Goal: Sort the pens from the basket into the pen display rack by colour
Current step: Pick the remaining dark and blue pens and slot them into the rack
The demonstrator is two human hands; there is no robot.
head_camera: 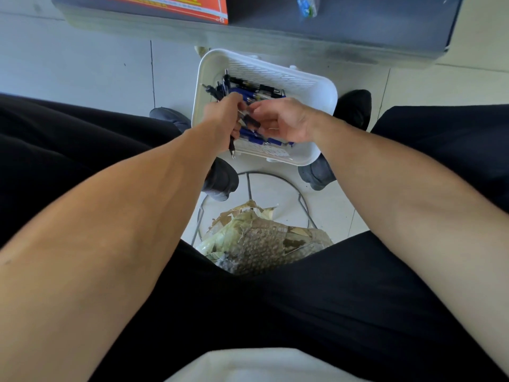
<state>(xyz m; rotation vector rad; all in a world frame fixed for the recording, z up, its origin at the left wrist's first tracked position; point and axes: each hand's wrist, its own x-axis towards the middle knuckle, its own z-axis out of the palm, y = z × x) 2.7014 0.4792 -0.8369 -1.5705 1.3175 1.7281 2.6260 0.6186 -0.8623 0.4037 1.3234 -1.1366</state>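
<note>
A white slotted basket [308, 86] stands on the floor between my feet and holds several blue and black pens [256, 92]. My left hand [224, 117] reaches into it and grips a bundle of black pens, their tips sticking out below my fist at the basket's near rim. My right hand [283, 121] hovers over the basket beside the left one, pinching a dark pen [252, 122] between thumb and fingers. More blue pens [264, 140] lie under my right hand. The pen display rack is not in view.
I sit with dark trousers on both sides; my shoes [355, 107] flank the basket. A wire stool frame [275, 179] and a torn seat cushion [261, 238] lie below me. A grey shelf base [248, 37] with an orange box [176, 6] runs along the top.
</note>
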